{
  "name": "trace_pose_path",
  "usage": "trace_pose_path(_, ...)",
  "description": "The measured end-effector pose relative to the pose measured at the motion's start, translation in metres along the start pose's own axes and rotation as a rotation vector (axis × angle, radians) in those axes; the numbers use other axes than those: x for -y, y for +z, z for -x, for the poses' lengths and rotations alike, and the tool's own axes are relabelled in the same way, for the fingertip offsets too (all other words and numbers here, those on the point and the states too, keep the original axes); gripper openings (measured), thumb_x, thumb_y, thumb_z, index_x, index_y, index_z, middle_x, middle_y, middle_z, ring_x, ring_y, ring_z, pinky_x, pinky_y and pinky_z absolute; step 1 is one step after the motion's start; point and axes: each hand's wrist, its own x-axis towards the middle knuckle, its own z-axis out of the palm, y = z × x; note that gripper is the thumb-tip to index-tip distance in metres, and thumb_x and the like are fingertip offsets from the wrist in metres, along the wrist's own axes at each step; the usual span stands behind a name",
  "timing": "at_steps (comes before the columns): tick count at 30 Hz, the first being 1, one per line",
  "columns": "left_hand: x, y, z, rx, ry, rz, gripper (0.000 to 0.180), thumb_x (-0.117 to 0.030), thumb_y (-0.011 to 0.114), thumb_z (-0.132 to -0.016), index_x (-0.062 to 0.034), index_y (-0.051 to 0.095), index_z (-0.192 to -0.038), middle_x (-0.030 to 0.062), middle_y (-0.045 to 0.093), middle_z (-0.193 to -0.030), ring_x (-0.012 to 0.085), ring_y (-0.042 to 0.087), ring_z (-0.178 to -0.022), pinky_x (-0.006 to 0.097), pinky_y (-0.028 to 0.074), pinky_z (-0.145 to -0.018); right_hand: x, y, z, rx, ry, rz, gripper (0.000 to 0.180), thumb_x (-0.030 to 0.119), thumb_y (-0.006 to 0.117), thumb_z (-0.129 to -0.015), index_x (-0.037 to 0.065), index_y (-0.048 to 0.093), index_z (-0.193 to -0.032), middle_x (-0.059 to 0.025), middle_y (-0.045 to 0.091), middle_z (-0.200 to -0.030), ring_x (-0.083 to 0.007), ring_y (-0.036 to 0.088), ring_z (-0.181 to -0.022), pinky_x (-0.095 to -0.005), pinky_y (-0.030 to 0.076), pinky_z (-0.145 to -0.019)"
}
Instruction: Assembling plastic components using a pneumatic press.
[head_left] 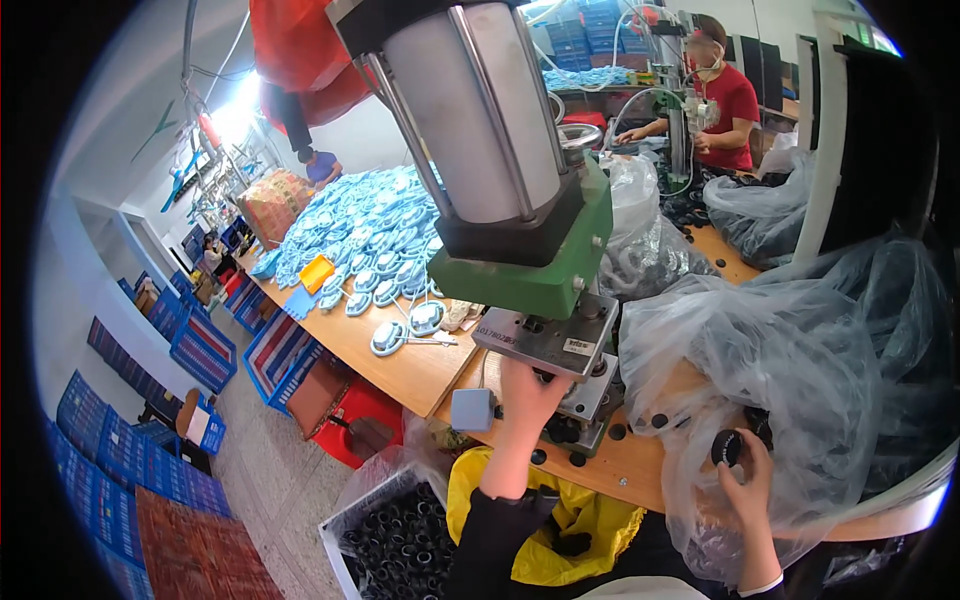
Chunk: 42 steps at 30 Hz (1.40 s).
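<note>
My left hand (530, 398) reaches in under the upper metal plate (535, 338) of a green press (520, 255). Its fingers are hidden by the plate, and a bit of something black shows beside them. To the right, my right hand (750, 485) is closed on a round black cap (727, 448), held in front of a clear plastic bag (760, 350). Several loose black caps (618, 431) lie on the wooden table around the base of the press.
Below the table edge stand a white bin (345, 555) of black rings and a yellow bag (535, 570). A small grey box (472, 410) sits left of the press. Light blue parts (365, 225) are heaped on the far table. A co-worker in red (730, 115) works at another machine.
</note>
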Motion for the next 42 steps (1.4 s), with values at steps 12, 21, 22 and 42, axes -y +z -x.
trace_pose_path(12,-0.002,0.007,0.047,-0.382,-0.197,0.007,0.037,-0.013,0.073,-0.072,-0.0005,0.057,-0.103,0.0112,0.061,-0.092,0.0215,0.057,-0.086,0.031,0.044,-0.078,0.094,0.098,-0.024,0.391,-0.268,-0.147,0.052,0.013,0.072,-0.07,-0.002,0.054,-0.116,-0.0174,0.061,-0.104,-0.026,0.063,-0.092,-0.0335,0.048,-0.082)
trace_pose_path(21,0.087,-0.147,0.24,-0.7,-0.588,-1.014,0.06,-0.031,0.078,-0.07,0.0014,0.053,-0.113,0.0215,0.05,-0.117,0.0366,0.047,-0.11,0.045,0.037,-0.095,0.106,0.188,-0.086,0.352,-0.258,-0.142,0.027,0.014,0.07,-0.073,-0.003,0.059,-0.091,-0.0213,0.062,-0.089,-0.0375,0.059,-0.083,-0.0446,0.047,-0.072)
trace_pose_path(22,0.088,-0.148,0.243,-0.785,-0.741,-1.059,0.064,-0.036,0.078,-0.068,0.0024,0.053,-0.113,0.0231,0.047,-0.119,0.0383,0.044,-0.112,0.047,0.036,-0.096,0.106,0.192,-0.089,0.292,-0.26,-0.173,0.025,0.014,0.07,-0.072,-0.004,0.061,-0.087,-0.0211,0.063,-0.082,-0.0369,0.061,-0.08,-0.0436,0.048,-0.072)
trace_pose_path(42,0.146,-0.048,0.08,0.312,-0.365,-0.875,0.039,-0.028,0.055,-0.085,-0.0166,0.053,-0.123,0.0035,0.046,-0.135,0.0266,0.036,-0.13,0.059,0.025,-0.097,0.077,0.127,-0.034,0.214,-0.254,-0.099,0.058,0.027,0.069,-0.078,-0.002,0.046,-0.123,-0.021,0.046,-0.129,-0.0354,0.044,-0.12,-0.0405,0.035,-0.1)
